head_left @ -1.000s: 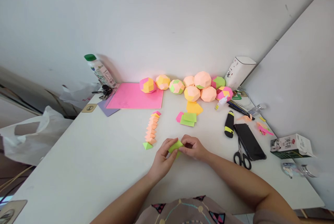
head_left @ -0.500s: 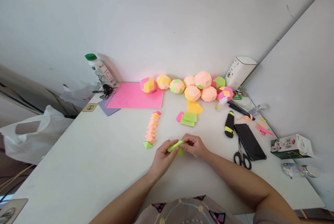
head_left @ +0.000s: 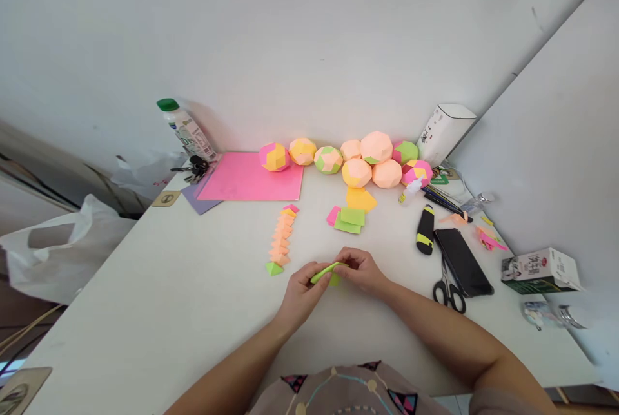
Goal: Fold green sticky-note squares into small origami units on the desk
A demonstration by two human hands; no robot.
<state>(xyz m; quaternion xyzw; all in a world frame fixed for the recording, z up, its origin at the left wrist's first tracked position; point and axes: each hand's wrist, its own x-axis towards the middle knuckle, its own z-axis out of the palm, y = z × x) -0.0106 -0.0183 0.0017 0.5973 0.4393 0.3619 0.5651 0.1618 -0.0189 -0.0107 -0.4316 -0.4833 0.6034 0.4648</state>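
Observation:
Between my two hands a green sheet of paper point(head_left: 325, 271) is held, bent over along its length. My left hand point(head_left: 304, 289) pinches its left end, thumb on the near side. The fingers of my right hand point(head_left: 360, 271) close on its right end. Part of the paper hangs below the fingers. Left of my hands lies a row of folded paper pieces point(head_left: 280, 240), mostly peach, with a green one nearest me. Just beyond my hands are loose green paper sheets point(head_left: 349, 220), a pink piece point(head_left: 333, 215) and orange paper point(head_left: 360, 199).
Several faceted paper balls point(head_left: 376, 147) line the wall. A pink board point(head_left: 251, 183), keys point(head_left: 197, 169) and a bottle point(head_left: 186, 128) stand back left. On the right are a utility knife point(head_left: 425, 231), scissors point(head_left: 449, 292), a phone point(head_left: 464, 263), a glue bottle point(head_left: 411, 189) and a milk carton point(head_left: 540, 270).
The green paper's upper edge has been pressed down, so it shows as a narrower strip between my fingers. My hands have stayed in nearly the same place.

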